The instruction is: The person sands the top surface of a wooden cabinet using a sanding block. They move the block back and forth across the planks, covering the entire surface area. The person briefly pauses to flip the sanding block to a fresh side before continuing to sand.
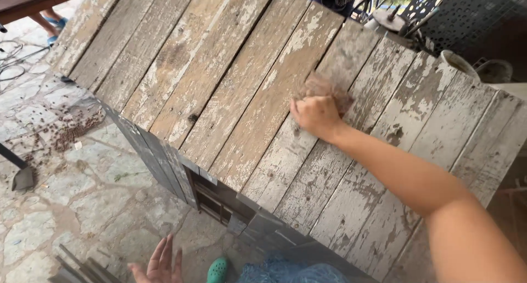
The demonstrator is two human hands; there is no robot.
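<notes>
Pressing a sheet of sandpaper (329, 92) flat under my right hand (315, 115) on the weathered plank top (219, 85).

Its brown sheet lies just beyond my curled, pressed-together fingertips, touching them, on a plank whose long axis runs away from me. My left hand (161, 264) hangs well apart, low, fingers spread, holding nothing.

1 head-worn camera looks steeply down, close over a weathered plank top (230, 91) and stone paving (82, 200).
</notes>
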